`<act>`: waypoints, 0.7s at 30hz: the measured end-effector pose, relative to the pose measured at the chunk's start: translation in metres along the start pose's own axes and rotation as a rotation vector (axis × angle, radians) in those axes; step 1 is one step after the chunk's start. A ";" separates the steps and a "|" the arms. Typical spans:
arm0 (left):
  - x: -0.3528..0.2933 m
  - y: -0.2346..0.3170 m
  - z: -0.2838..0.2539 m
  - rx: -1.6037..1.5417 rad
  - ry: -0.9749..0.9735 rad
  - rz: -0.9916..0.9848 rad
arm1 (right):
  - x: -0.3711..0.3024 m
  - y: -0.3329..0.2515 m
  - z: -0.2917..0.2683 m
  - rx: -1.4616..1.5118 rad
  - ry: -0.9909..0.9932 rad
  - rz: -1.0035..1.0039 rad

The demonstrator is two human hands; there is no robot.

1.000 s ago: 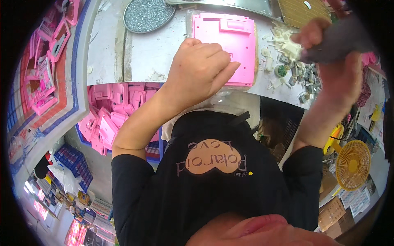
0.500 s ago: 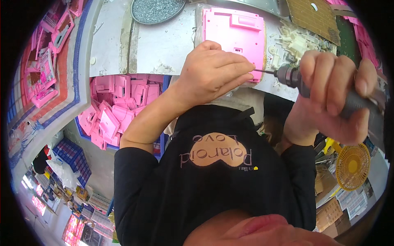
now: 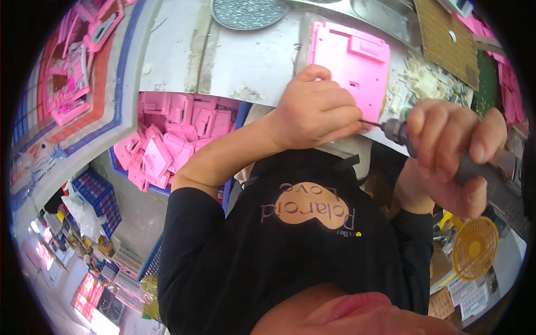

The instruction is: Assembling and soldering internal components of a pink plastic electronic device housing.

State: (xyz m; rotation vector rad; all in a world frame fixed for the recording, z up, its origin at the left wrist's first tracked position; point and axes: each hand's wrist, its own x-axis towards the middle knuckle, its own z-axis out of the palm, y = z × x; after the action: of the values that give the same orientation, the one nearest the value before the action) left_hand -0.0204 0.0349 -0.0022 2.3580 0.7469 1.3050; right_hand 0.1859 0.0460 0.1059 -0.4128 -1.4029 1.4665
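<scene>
A dark grey electric screwdriver (image 3: 484, 177) is gripped in my right hand (image 3: 446, 134), its thin bit pointing left. The bit's tip meets the fingertips of my left hand (image 3: 324, 111), which are pinched together. Whatever they hold, if anything, is hidden. Both hands are by the near edge of a pink plastic housing (image 3: 357, 67), which lies flat on the bench and has a raised block and small holes. My left hand covers its near left part.
A round tray of small screws (image 3: 248, 14) stands at the back, beside a metal tray (image 3: 385, 17). White plastic parts (image 3: 427, 78) are heaped right of the housing, near brown cardboard (image 3: 446, 42). Below the bench, at left, a blue crate (image 3: 241, 117) holds pink pieces. A yellow fan (image 3: 474, 248) is lower right.
The bench and its contents have shifted right and slightly down in the picture. My left fingers are more curled at the bit's tip. The screwdriver stays in my right hand.
</scene>
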 end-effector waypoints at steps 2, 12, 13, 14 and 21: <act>0.013 -0.019 -0.016 0.022 -0.041 -0.050 | 0.003 0.001 -0.007 -0.042 0.005 -0.033; 0.005 -0.138 -0.079 0.710 -0.153 -0.645 | -0.013 0.003 -0.049 -0.046 -0.044 -0.060; 0.003 -0.141 -0.080 0.726 -0.097 -0.604 | -0.016 0.002 -0.051 -0.034 -0.035 -0.063; 0.002 -0.144 -0.082 0.742 -0.042 -0.562 | -0.018 0.002 -0.051 -0.025 -0.027 -0.068; 0.001 -0.193 -0.090 0.877 -0.108 -0.398 | -0.036 0.002 -0.042 -0.081 0.094 -0.067</act>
State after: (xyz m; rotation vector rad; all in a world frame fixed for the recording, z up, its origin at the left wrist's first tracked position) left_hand -0.1511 0.1944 -0.0564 2.6165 1.9324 0.7372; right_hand 0.2340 0.0395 0.0792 -0.4756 -1.3914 1.3233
